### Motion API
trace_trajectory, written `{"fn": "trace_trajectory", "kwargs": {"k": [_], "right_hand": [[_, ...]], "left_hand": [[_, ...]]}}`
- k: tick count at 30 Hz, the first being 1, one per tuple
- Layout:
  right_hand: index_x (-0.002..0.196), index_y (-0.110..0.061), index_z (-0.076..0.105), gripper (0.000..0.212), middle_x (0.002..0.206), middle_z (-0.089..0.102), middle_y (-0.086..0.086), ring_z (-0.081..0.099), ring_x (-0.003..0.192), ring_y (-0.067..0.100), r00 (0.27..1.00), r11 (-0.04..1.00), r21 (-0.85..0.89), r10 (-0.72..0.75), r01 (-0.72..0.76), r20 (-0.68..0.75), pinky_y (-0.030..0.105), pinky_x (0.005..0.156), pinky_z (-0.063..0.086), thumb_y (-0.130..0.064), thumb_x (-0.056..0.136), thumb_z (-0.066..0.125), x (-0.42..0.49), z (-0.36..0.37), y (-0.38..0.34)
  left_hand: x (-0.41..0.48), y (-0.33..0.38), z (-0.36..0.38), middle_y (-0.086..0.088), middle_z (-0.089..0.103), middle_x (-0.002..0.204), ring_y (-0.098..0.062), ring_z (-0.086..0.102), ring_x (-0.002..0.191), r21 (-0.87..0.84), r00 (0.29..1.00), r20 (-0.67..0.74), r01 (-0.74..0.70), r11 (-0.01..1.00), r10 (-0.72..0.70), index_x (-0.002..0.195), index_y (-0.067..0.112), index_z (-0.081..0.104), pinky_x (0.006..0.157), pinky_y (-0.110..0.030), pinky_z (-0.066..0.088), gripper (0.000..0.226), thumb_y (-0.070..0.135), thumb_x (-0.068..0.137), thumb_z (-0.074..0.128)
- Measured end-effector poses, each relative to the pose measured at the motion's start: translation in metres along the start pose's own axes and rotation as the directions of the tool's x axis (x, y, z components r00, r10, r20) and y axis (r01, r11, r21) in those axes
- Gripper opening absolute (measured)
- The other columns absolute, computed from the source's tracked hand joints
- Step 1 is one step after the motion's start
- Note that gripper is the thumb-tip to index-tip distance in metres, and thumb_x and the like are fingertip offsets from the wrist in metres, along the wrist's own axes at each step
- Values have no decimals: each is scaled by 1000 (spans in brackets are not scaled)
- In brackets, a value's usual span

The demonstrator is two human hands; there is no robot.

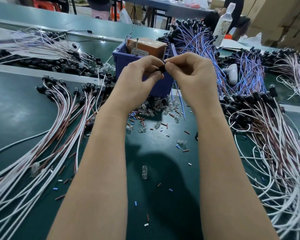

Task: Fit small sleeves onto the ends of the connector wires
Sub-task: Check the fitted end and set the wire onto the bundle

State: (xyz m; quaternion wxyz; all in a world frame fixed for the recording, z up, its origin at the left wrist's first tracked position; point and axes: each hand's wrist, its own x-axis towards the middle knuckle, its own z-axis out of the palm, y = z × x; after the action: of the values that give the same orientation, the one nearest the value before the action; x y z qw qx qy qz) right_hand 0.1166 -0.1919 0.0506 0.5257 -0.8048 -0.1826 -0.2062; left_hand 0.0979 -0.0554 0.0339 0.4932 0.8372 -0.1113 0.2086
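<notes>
1. With left fingers point(151, 60) curled, pinches connector point(160, 69) by its body; seems light and stiff.
2. Meets it fingertip to fingertip with right fingers point(175, 60), also pinching; cannot make out any sleeve.
3. Lets wire point(181, 104) hang limp below right hand point(192, 75); probably needs gripping near its tip.

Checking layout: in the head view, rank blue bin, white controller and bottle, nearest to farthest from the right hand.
1. Blue bin, just behind the right hand.
2. White controller, on its right.
3. Bottle, far back right.
</notes>
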Motion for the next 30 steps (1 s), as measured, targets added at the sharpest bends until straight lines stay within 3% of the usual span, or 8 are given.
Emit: {"fn": "trace_trajectory", "kwargs": {"k": [4, 8, 16, 19, 21, 24, 26, 30], "right_hand": [[82, -16, 70, 7, 76, 68, 2, 61, 74, 11, 994, 982, 153, 107, -106, -2, 38, 82, 54, -10, 86, 67, -2, -1, 6], [76, -18, 66, 15, 68, 65, 1, 58, 68, 12, 979, 932, 300, 199, -203, 44, 30, 74, 52, -8, 87, 65, -3, 4, 8], [74, -19, 60, 17, 68, 66, 2, 63, 62, 12, 973, 943, 242, 227, -229, 38, 30, 70, 56, -9, 87, 66, -2, 9, 11], [76, -18, 55, 17, 73, 66, 6, 66, 63, 14, 963, 955, 163, 261, -246, -72, 32, 71, 57, -10, 88, 64, 0, 0, 18], [78, -16, 53, 16, 72, 63, 4, 63, 58, 9, 931, 917, 277, 335, -288, -141, 25, 64, 55, -13, 92, 60, 3, -7, 20], [77, -13, 51, 19, 65, 58, 2, 51, 47, 4, 887, 814, 445, 454, -373, -88, 18, 51, 46, -15, 96, 55, 6, -13, 22], [74, -13, 55, 23, 61, 55, 1, 46, 46, 5, 874, 835, 281, 484, -472, 30, 17, 49, 40, -16, 97, 52, 6, -18, 28], [78, -9, 63, 23, 61, 59, 2, 50, 53, 12, 773, 809, -343, 572, -477, 274, 21, 52, 41, -15, 94, 48, -1, -27, 34]], "left_hand": [[0, -1, 0, 12, 70, 83, 7, 58, 82, -7, 1000, -2, -6, 1000, 6, 102, 21, 63, 74, -2, 36, 11, 18, 94, 56], [1, -2, 1, 14, 68, 77, 7, 58, 76, 10, 1000, 4, -14, 1000, 14, 98, 20, 64, 68, -5, 35, 10, 16, 93, 56], [4, 2, 13, 4, 70, 96, -12, 63, 92, 130, 997, -41, 72, 989, -67, 102, 20, 67, 91, -29, 47, 14, 20, 90, 59], [5, 8, 17, 7, 64, 90, -5, 53, 75, 209, 988, -127, 118, 971, -93, 96, 21, 64, 76, -19, 44, 13, 32, 89, 62], [5, 10, 15, 8, 65, 73, 3, 53, 58, 171, 981, -74, 188, 967, -177, 84, 15, 62, 60, -17, 40, 26, 39, 92, 56], [3, 13, 15, -6, 72, 79, 0, 60, 49, -96, 851, 181, 514, 852, -493, 92, 4, 60, 48, -19, 47, 49, 46, 100, 35], [4, 13, 13, -11, 66, 98, -9, 64, 61, -424, 782, 164, 606, 673, -601, 107, 4, 50, 48, -19, 52, 44, 42, 102, 30], [7, 1, -5, -2, 67, 79, -2, 45, 48, -823, 783, -130, 257, 506, -609, 93, 10, 50, 44, -15, 41, 22, 21, 104, 34]]}}
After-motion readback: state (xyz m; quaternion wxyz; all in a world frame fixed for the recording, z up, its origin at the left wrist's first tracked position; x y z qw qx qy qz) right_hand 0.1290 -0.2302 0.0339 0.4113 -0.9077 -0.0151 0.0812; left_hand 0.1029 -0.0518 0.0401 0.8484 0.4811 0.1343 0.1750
